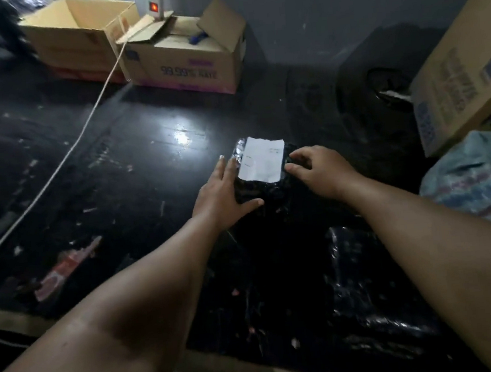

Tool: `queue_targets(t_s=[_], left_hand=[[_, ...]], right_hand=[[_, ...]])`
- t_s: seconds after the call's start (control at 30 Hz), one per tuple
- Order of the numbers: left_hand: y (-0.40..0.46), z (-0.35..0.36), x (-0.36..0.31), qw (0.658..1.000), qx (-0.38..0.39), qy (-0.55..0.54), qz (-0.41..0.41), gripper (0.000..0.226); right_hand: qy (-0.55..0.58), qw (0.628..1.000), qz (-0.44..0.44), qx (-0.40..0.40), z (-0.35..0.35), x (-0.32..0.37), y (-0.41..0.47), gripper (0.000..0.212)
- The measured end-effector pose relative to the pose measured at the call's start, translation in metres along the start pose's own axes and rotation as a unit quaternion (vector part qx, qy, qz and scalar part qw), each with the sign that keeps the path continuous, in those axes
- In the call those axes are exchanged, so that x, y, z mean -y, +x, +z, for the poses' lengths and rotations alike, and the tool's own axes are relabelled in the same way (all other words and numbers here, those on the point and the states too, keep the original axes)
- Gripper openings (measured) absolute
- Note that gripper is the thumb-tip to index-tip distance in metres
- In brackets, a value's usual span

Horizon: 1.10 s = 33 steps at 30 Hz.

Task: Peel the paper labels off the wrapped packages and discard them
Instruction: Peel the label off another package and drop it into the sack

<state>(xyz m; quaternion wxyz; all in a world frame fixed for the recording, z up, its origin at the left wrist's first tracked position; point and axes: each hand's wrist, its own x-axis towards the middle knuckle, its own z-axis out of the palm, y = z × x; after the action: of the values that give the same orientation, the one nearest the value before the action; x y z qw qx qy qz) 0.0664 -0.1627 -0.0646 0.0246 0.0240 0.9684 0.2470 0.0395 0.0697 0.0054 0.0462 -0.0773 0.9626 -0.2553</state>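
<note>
A small package wrapped in shiny black plastic lies on the dark floor in the middle of the view. A white paper label covers its top, flat and stuck down. My left hand rests against the package's left side, fingers straight along the label's edge and thumb under the near edge. My right hand sits at the package's right side with curled fingertips touching the label's right edge. More black-wrapped packages lie close to me at the lower right.
Two open cardboard boxes stand at the back by the wall, with a power strip and a white cable running across the floor. Another carton and a light blue bag sit at the right. Paper scraps litter the floor.
</note>
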Motion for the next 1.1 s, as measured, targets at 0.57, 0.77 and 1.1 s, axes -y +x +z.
queue_targets(t_s=[0.57,0.77,1.1], left_hand=[[0.093,0.028,0.030,0.979,0.106,-0.168,0.047,0.150],[0.096,0.039,0.036,0.971,0.078,-0.221,0.034,0.145],[0.097,0.044,0.038,0.967,0.082,-0.240,0.034,0.143]], right_hand=[[-0.032,0.988,0.149,-0.010,0.058,0.004,0.132,0.054],[-0.065,0.978,0.199,-0.005,0.065,0.003,0.152,0.052],[0.055,0.962,0.267,-0.035,0.059,0.000,0.166,0.020]])
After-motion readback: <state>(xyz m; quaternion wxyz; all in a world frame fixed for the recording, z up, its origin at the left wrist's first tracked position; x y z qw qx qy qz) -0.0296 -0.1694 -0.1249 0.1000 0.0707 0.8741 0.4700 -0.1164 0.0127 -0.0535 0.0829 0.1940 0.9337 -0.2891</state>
